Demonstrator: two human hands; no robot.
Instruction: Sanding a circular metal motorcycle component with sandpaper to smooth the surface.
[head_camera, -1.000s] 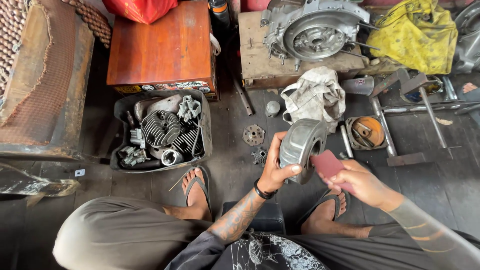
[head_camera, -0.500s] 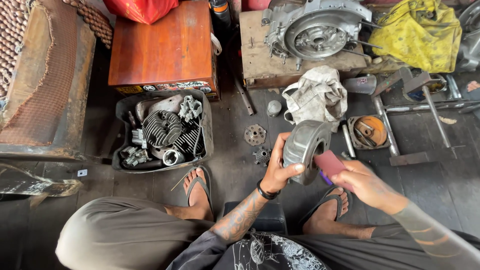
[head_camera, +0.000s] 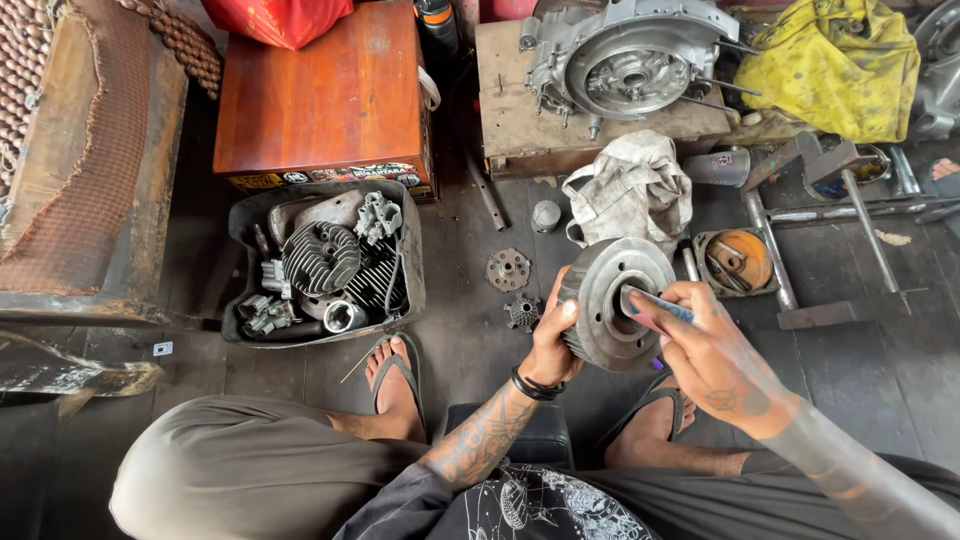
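While the person sits low over the floor (head_camera: 880, 380), a round grey metal engine part (head_camera: 612, 303) with a flat ring face and finned side is held up just in front of the knees, near the middle of the view. The left hand (head_camera: 553, 342) grips its rim at about 8 o'clock, thumb pressed on the face. The right hand (head_camera: 712, 345), at 3 o'clock of the part, is closed around a small flat abrasive pad (head_camera: 650, 304) whose tip lies against the part's face by the central hole.

At 12 o'clock of the part lies a crumpled dirty rag (head_camera: 632, 187), and beyond it an engine casing (head_camera: 625, 62) rests on a wooden block (head_camera: 520, 140). At 9 o'clock, two small toothed pieces (head_camera: 509, 270) lie on the floor, and farther out a black tray (head_camera: 410, 270) holds a finned cylinder head (head_camera: 320, 258) and other parts. At 10 o'clock stands a reddish wooden box (head_camera: 320, 100). At 2 o'clock sits a small tin (head_camera: 738, 262) with an orange inside, and a yellow cloth (head_camera: 825, 65) lies beyond.
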